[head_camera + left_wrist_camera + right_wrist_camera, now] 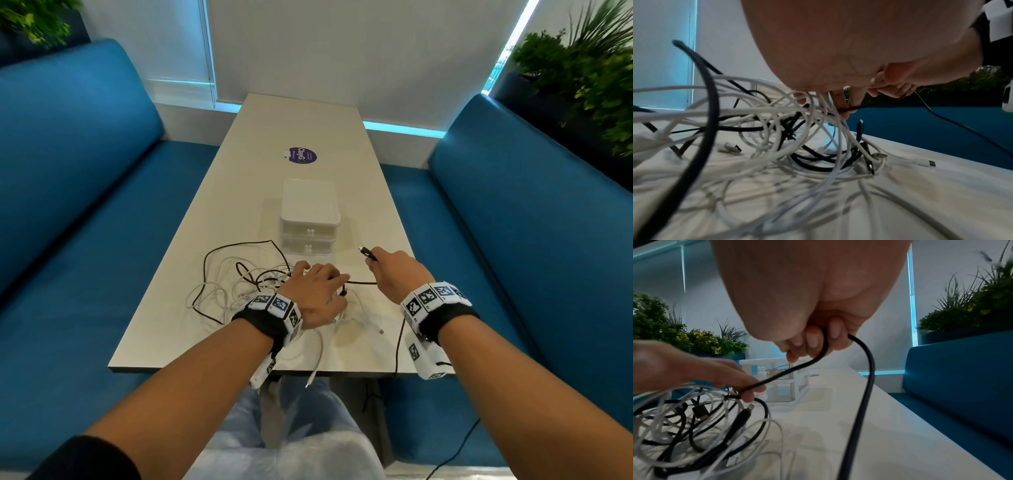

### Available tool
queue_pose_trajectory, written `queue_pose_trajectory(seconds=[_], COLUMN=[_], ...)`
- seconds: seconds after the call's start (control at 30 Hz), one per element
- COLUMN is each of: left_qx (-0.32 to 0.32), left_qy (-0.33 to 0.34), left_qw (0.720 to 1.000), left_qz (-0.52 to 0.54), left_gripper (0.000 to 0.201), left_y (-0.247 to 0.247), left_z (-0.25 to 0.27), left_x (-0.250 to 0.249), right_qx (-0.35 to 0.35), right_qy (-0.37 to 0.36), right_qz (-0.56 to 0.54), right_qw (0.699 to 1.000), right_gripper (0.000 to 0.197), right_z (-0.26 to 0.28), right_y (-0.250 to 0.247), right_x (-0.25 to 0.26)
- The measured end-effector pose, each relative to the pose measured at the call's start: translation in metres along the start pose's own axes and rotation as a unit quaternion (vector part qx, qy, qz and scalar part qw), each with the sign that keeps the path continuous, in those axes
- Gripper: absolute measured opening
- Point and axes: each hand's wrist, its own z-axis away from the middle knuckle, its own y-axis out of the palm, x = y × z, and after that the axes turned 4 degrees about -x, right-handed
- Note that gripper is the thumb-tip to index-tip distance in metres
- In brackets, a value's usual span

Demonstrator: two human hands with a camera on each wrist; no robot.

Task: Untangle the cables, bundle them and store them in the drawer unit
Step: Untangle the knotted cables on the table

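A tangle of white and black cables (239,284) (789,138) (694,418) lies on the near part of the white table (308,130). My left hand (317,291) (719,374) sits over the heap, its fingertips (844,112) pinching a black cable (363,283) together with white strands. My right hand (394,270) (818,337) grips that same black cable (863,386) near its plug (365,253); the cable loops through the fist and trails down off the table's front edge. The clear two-drawer unit (310,216) (785,381) stands just beyond the heap, drawers closed.
A purple sticker (301,156) lies farther up the table. Blue benches (85,205) (531,222) flank both sides, with green plants (589,78) behind them. A white cable end (310,380) hangs over the table's near edge above my lap.
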Motion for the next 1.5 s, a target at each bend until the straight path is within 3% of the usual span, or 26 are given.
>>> queue_pose_trajectory(seconds=[0.13,0.33,0.57,0.73,0.9,1.13,1.27,1.5], left_qx=[-0.052,-0.060,-0.067,-0.060,-0.022,0.010,-0.004,0.035], left_qy=[0.007,0.014,0.013,-0.030,-0.030,-0.024,-0.060,-0.114], left_qw=[0.997,0.994,0.992,0.995,0.992,0.997,0.998,0.991], left_qz=[-0.052,-0.089,-0.107,-0.075,-0.122,-0.069,-0.020,-0.055], left_gripper=[0.035,0.062,0.059,0.060,0.042,0.054,0.062,0.057], left_y=[0.001,0.000,-0.012,-0.018,-0.015,-0.005,-0.009,0.018], left_z=[-0.009,-0.011,-0.007,0.001,0.002,-0.003,-0.004,-0.017], left_x=[0.000,0.003,0.006,0.023,0.026,0.013,0.010,0.018], right_qx=[0.017,0.015,-0.001,0.023,0.021,0.014,0.014,0.044], right_qy=[-0.004,-0.019,-0.019,0.024,0.062,0.034,0.033,0.023], right_qz=[0.007,0.041,0.084,0.116,0.026,-0.041,-0.046,-0.107], right_qw=[1.000,0.999,0.996,0.993,0.998,0.998,0.998,0.993], right_gripper=[0.031,0.029,0.026,0.029,0.030,0.031,0.030,0.028], right_z=[0.003,0.000,-0.004,-0.002,0.004,-0.001,-0.002,-0.002], right_y=[0.002,0.003,0.002,0.005,0.005,0.004,0.007,0.018], right_x=[-0.003,-0.006,-0.004,-0.022,-0.024,-0.005,0.004,0.007])
